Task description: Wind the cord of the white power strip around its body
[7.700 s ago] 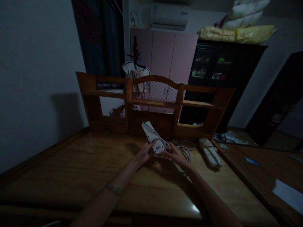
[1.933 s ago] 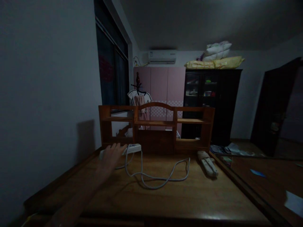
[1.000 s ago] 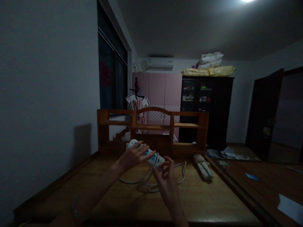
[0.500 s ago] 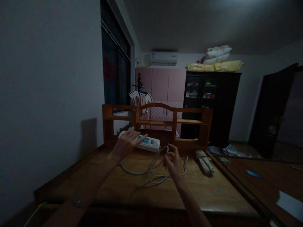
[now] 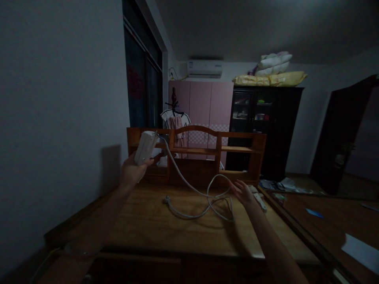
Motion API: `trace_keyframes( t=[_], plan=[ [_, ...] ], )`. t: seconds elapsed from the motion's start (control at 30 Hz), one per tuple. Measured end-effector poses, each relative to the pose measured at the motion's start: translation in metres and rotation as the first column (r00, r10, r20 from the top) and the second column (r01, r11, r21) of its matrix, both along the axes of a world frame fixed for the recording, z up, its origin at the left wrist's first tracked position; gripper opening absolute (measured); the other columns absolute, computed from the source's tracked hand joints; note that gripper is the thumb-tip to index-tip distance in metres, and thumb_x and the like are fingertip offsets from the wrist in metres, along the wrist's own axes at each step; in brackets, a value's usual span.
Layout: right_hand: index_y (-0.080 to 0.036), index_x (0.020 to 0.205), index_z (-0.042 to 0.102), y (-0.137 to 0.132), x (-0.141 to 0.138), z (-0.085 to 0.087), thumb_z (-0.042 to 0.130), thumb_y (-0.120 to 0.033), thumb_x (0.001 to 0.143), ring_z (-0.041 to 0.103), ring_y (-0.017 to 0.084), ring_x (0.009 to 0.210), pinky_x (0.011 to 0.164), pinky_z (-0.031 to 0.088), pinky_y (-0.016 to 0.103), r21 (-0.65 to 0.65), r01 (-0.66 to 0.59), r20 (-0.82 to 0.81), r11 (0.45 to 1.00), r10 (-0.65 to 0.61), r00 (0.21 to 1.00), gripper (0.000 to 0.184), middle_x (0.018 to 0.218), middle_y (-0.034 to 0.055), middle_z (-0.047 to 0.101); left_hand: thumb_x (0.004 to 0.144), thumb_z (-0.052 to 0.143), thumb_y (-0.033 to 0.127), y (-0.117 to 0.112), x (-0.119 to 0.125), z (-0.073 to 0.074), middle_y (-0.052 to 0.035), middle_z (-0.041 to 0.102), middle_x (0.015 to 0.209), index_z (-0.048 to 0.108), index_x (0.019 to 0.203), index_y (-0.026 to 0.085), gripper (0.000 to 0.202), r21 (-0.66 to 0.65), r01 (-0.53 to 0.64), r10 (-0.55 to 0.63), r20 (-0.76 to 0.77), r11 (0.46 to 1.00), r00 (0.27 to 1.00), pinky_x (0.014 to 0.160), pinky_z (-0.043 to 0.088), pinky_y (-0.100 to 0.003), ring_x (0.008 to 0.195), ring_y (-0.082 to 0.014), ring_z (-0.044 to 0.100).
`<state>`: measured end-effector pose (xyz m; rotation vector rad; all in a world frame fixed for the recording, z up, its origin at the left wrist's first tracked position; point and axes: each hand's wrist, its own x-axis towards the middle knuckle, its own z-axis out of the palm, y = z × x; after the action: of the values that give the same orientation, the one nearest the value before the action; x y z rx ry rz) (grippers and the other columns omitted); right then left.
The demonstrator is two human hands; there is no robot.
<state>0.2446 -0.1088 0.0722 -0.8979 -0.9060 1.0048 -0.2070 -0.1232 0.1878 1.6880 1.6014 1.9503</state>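
Observation:
My left hand grips one end of a white power strip, raised and tilted upward at the left of the desk; its sockets face away from me. From its upper end a pale cord runs down to the right and loops on the desktop. The cord's plug lies on the wood at mid-left. My right hand is at the right side of the loop, fingers stretched out, with the fingertips at or very near the cord. Partly hidden behind that hand lies a second white power strip.
The wooden desk has a low shelf rack along its back edge. A wall borders it on the left. On the lower surface to the right lie a white paper and a blue card.
The power strip has been lifted up and left by my left hand and turned on end. My right hand has moved right and its fingers have spread. The plug now shows on the desk.

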Motion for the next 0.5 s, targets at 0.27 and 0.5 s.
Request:
trace_keyframes(
  t=[0.27, 0.5],
  plan=[
    [-0.017, 0.101, 0.058, -0.044, -0.055, 0.031, 0.067, -0.032, 0.074, 0.064, 0.016, 0.068, 0.068, 0.051, 0.029, 0.205, 0.123, 0.228, 0.971, -0.169, 0.959, 0.033, 0.083, 0.0035, 0.066, 0.052, 0.084, 0.032, -0.016, 0.039, -0.026, -0.0080, 0.071, 0.088, 0.065, 0.102, 0.015, 0.055, -0.187, 0.588, -0.401, 0.569, 0.787, 0.718, 0.062, 0.053, -0.031, 0.068, -0.0196, 0.066],
    [-0.035, 0.112, 0.061, -0.239, -0.115, 0.108, 0.056, -0.030, 0.084, 0.062, 0.018, 0.066, 0.061, 0.051, 0.031, 0.759, 0.088, 0.450, 0.645, -0.618, 0.644, 0.028, 0.075, 0.0022, 0.066, 0.069, 0.073, 0.027, -0.046, 0.068, -0.069, -0.0093, 0.064, 0.118, 0.055, 0.122, 0.021, 0.056, -0.049, 0.828, -0.544, 0.732, 0.559, 0.411, 0.067, 0.055, -0.029, 0.091, -0.0226, 0.066]
  ],
)
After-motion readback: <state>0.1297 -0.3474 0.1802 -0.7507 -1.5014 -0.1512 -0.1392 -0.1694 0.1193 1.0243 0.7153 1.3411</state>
